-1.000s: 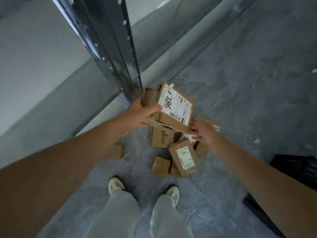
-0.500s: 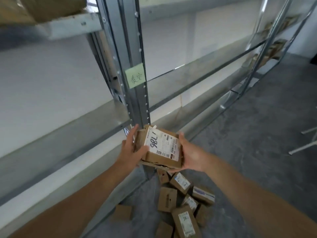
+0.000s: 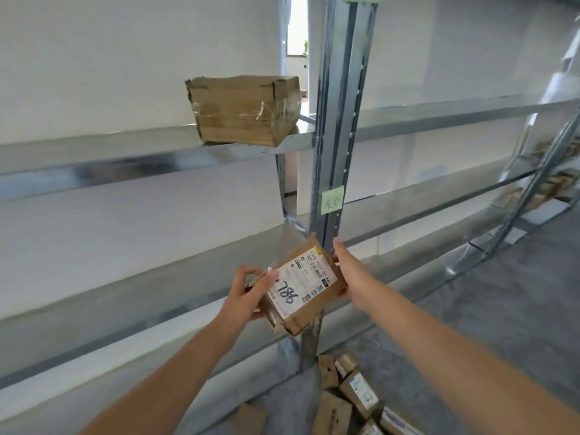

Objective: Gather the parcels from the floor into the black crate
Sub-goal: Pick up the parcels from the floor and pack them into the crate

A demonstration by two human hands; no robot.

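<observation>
The steel upright (image 3: 334, 171) stands directly behind the held parcel (image 3: 303, 285) at frame centre, blocking forward passage. Shelf bays left and right of it are open, except the taped box (image 3: 243, 109) at upper centre. Floor parcels (image 3: 348, 400) obstruct the lower centre.

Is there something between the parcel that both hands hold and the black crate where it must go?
That cannot be judged: the black crate is not in this view. The parcel is held up in front of the metal shelf upright, between the left hand and the right hand.

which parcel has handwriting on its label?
The parcel marked 786, held between left hand and right hand; the taped box on the shelf shows none.
</observation>
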